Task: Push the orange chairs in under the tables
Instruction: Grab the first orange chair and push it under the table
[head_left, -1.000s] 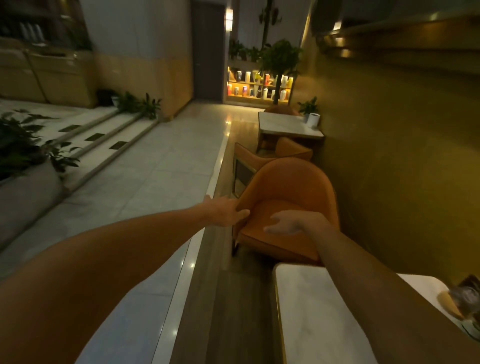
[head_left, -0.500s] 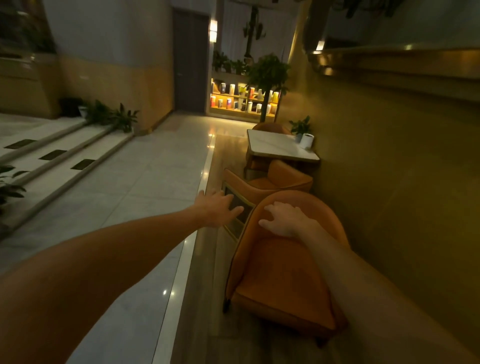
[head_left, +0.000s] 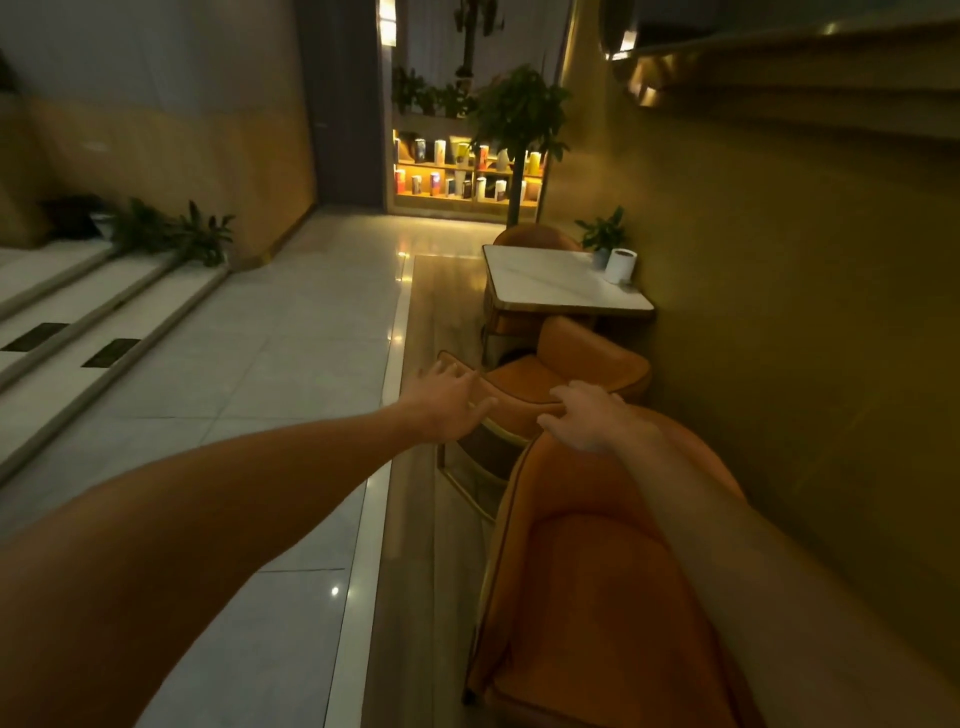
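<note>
A near orange chair (head_left: 587, 597) fills the lower right, its rounded back toward the far end. My right hand (head_left: 592, 418) hovers over that back's top edge with fingers spread, holding nothing. Beyond it a second orange chair (head_left: 571, 364) stands in front of a white-topped table (head_left: 550, 283), its seat outside the table's near edge. My left hand (head_left: 447, 400) is open, fingers apart, just at this chair's left armrest; contact cannot be told. A third orange chair (head_left: 535, 236) shows behind the table.
A golden wall (head_left: 779, 312) runs along the right. A white cup (head_left: 621, 266) and a small potted plant (head_left: 602, 239) stand on the table. Left are tiled floor (head_left: 260, 374) and steps (head_left: 78, 322) with plants. A lit shelf (head_left: 462, 171) and a tree stand at the far end.
I have walked forward past the near table, which left the view. Both hands came off the near chair's arm and seat and reach ahead, toward the second chair.
</note>
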